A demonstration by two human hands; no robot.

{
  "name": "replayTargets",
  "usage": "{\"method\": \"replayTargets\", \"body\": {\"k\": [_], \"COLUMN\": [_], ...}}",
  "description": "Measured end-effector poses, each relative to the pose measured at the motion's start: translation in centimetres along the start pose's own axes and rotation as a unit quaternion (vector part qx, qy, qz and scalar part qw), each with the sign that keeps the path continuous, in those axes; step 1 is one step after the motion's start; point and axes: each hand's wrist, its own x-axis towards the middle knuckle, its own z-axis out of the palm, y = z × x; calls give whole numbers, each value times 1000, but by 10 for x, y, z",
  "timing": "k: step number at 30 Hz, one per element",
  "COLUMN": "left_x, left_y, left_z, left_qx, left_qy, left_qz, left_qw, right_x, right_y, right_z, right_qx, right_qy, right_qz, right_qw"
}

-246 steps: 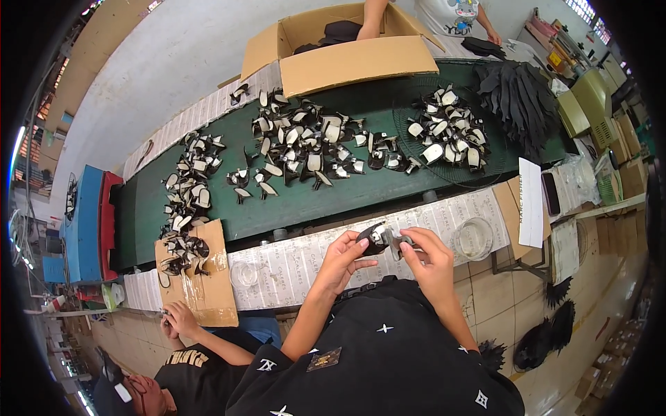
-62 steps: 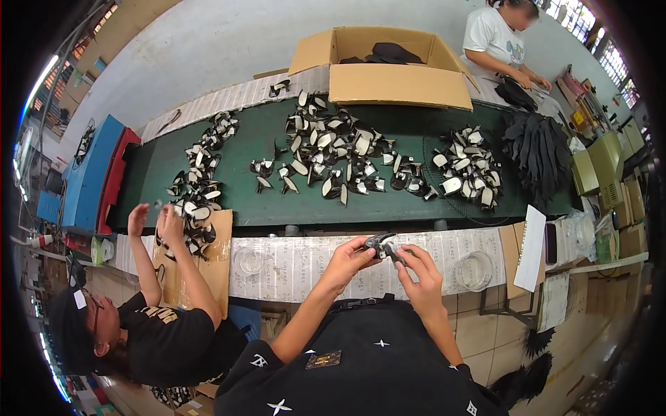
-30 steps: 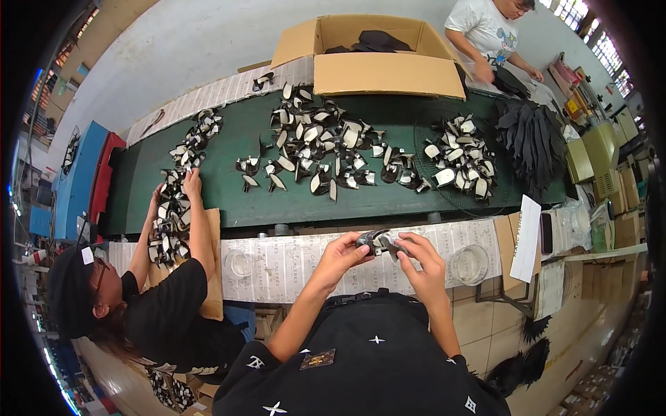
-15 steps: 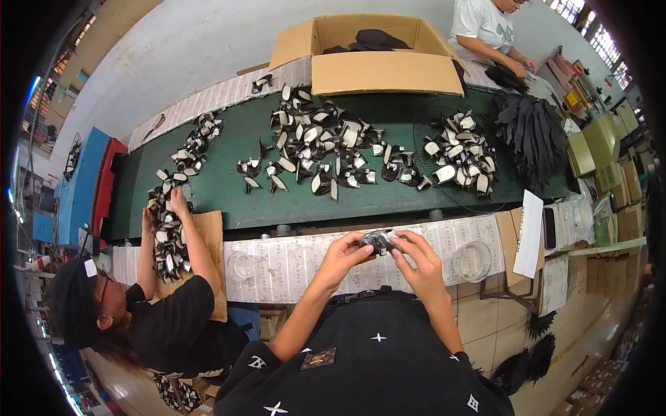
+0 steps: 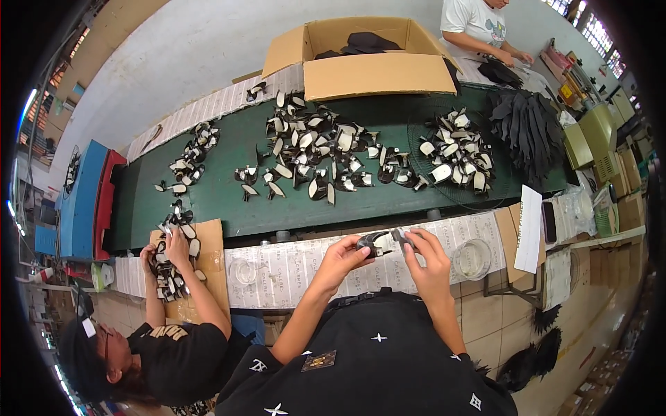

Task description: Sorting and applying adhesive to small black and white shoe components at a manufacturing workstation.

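Observation:
Above the near edge of the paper-covered ledge, my left hand (image 5: 337, 261) grips a small curved black-and-white piece, much like a shoe heel (image 5: 377, 244). Its pale face is turned upward. At its right end my right hand (image 5: 428, 262) pinches a small dark grey piece (image 5: 402, 238) between thumb and fingers. Whether the dark piece touches the heel piece or is joined to it, I cannot tell. Beyond my hands, a large heap of similar heel pieces (image 5: 316, 142) lies on the green work surface (image 5: 236, 208).
Clear round dishes (image 5: 243, 271) (image 5: 472, 259) flank my hands on the ledge. Farther back are a cardboard box (image 5: 381, 76), a wire guard (image 5: 416, 156) under more pieces, and dark strips (image 5: 527, 132). A co-worker (image 5: 173, 347) handles pieces at left; another person (image 5: 475, 31) works at back right.
My right hand has drawn slightly rightward from the heel piece, whose pale face now shows more. The co-worker at left has moved pieces nearer, onto the cardboard.

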Motion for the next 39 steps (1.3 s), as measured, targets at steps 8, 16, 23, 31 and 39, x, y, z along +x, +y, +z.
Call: {"method": "replayTargets", "body": {"k": [8,16,23,31,39], "left_x": [-1,-3,-3,-3,-3], "left_y": [2,1,0,-5,1], "left_z": [1,3,4,-2,1], "left_qx": [-51,-28,-5,7,-61], "left_qy": [1,-9,-2,-1,11], "left_qz": [-31,-20,-13,-14,-42], "left_qw": [998,999,1000,1000,997], "right_x": [0,0,-4,-5,-5], "right_y": [-11,-15,-7,-6,-12], "right_z": [-5,3,10,3,-5], "right_qx": [121,92,38,7,147], "right_qy": [18,-32,-30,-11,1], "right_qz": [94,24,0,31,141], "right_qw": [988,995,999,999,979]}}
